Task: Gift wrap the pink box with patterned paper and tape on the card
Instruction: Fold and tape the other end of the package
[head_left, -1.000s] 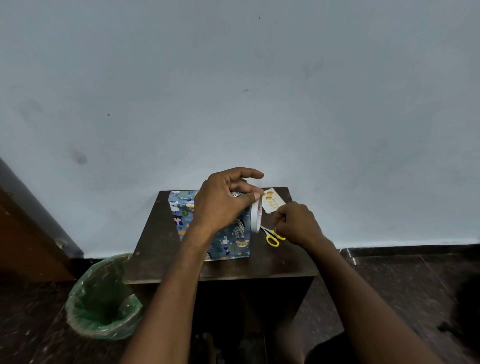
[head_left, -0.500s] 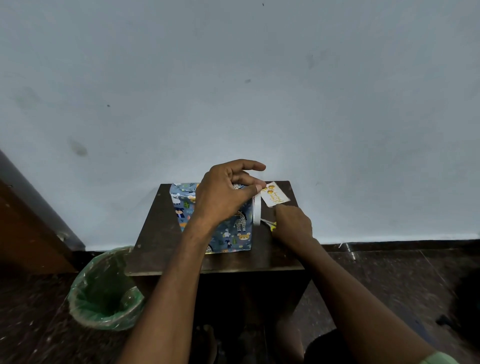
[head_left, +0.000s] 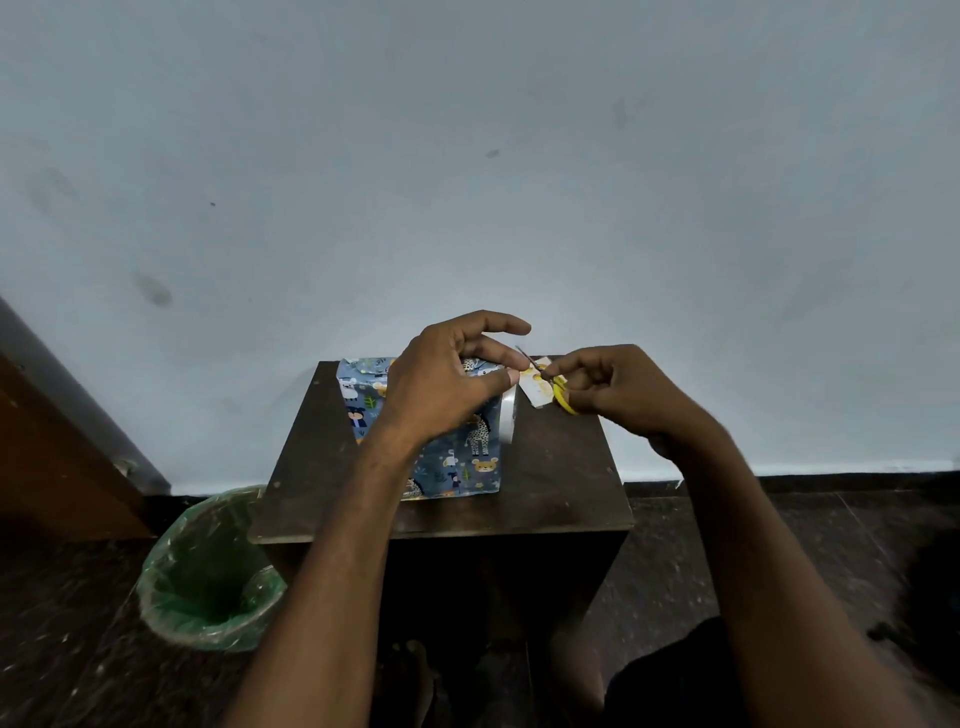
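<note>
Okay, my left hand (head_left: 447, 379) covers most of the top of the box wrapped in blue animal-print paper (head_left: 457, 457), which stands on the dark wooden table (head_left: 561, 478). Thumb and finger pinch what looks like a strip pulled from the white tape roll (head_left: 507, 415) hanging at the box's right edge; strip hard to make out. My right hand (head_left: 618, 389) grips the yellow-handled scissors (head_left: 558, 392), blades open over the small white card with yellow print (head_left: 535, 392). Green-lined bin (head_left: 208, 571) on the floor left.
</note>
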